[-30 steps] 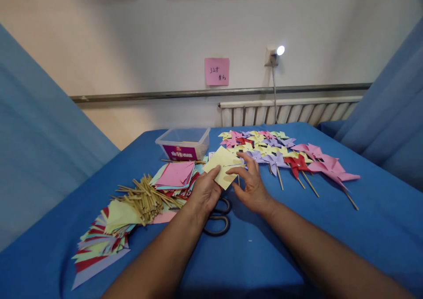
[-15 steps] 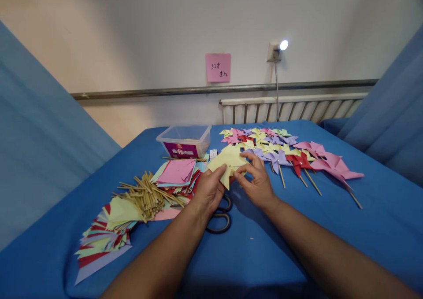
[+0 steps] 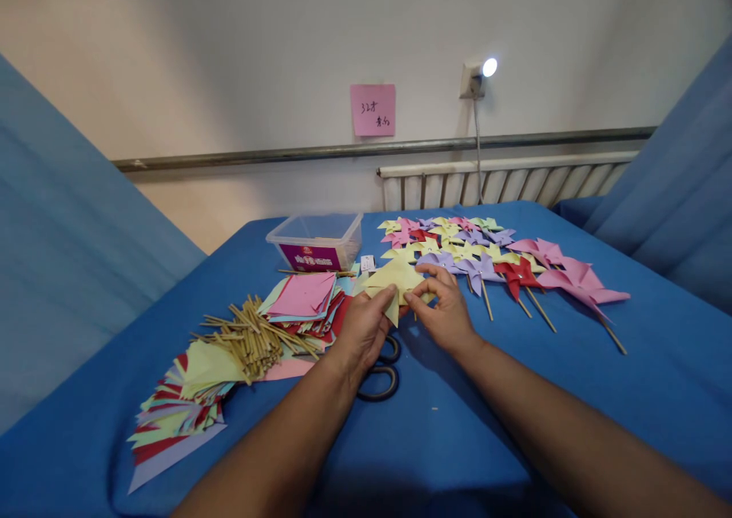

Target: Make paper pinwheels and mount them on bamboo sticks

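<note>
A pale yellow paper square, partly folded into points, is held between both hands above the blue table. My left hand pinches its near left corner. On the paper's right side my right hand grips with thumb and fingers bent over it. Black scissors lie on the cloth just under my left wrist, half hidden by it.
Several finished paper pinwheels on sticks lie in rows at the back right. A stack of coloured paper squares, a heap of wooden sticks and cut paper fill the left. A clear plastic box stands behind them.
The yellow sheet has gone from a flat square to a folded, pointed shape. Both hands have closed in on it and my right fingers curled over its edge.
</note>
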`<state>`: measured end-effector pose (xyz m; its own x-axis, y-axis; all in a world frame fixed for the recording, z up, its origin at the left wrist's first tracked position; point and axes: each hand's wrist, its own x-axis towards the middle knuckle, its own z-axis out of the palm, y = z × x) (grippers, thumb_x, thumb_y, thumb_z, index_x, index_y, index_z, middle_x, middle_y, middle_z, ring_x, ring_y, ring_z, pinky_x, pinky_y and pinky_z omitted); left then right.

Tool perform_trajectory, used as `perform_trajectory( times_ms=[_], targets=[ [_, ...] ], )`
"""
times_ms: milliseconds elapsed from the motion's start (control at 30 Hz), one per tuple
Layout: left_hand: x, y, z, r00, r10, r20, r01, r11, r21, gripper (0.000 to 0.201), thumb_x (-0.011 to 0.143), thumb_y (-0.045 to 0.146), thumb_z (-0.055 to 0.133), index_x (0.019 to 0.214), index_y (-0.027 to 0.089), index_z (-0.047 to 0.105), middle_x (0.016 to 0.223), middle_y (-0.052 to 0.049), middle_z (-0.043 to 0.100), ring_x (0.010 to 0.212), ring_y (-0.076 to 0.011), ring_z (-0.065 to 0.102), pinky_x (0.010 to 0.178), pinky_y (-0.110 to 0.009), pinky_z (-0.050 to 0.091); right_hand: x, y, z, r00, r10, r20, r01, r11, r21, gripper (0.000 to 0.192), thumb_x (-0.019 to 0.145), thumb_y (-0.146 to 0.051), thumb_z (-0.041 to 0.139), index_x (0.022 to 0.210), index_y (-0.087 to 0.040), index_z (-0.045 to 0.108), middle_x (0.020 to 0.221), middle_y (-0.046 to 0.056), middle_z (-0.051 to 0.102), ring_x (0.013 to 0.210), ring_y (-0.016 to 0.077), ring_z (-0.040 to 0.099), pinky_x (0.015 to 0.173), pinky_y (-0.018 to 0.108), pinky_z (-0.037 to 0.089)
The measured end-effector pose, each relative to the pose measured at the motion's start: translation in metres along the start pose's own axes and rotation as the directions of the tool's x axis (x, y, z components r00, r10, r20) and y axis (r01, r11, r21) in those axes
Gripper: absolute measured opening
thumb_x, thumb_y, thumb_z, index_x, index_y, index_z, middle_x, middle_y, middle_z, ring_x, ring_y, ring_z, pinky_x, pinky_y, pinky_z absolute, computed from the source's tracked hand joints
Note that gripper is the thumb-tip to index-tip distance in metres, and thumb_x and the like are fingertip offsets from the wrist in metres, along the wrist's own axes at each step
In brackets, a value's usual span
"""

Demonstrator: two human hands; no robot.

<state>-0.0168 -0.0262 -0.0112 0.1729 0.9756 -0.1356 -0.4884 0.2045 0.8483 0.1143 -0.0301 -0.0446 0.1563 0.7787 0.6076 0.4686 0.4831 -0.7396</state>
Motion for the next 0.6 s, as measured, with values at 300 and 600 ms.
perform_trajectory(
  times_ms=[300, 600],
  targets=[
    [0.0019, -0.003, -0.0036, 1.0, -0.005, 0.021, 0.004, 0.999, 0.04, 0.044, 0.068, 0.019, 0.074, 0.11, 0.015, 0.064, 0.108, -0.01, 0.07, 0.086, -0.0198, 0.068, 0.069, -0.028, 0.054, -0.0001, -0.0008, 0.0009, 0.997, 0.082, 0.014, -0.082, 0.997, -0.007, 0.015, 0.075, -0.027, 0.068, 0.062, -0.022, 0.065, 0.111, 0.007, 0.063, 0.107, 0.0248, 0.055, 0.097, 0.043, 0.037],
    [0.0011, -0.0039, -0.0036, 1.0, -0.023, 0.009, 0.022, 0.998, 0.067, 0.042, 0.067, 0.016, 0.074, 0.107, 0.01, 0.065, 0.104, -0.012, 0.071, 0.086, -0.0215, 0.067, 0.07, -0.029, 0.054, 0.0002, 0.0, 0.0015, 0.993, 0.116, 0.021, -0.116, 0.993, 0.002, 0.016, 0.075, -0.028, 0.068, 0.06, -0.021, 0.065, 0.109, 0.008, 0.064, 0.106, 0.0245, 0.056, 0.096, 0.042, 0.038]
  ],
)
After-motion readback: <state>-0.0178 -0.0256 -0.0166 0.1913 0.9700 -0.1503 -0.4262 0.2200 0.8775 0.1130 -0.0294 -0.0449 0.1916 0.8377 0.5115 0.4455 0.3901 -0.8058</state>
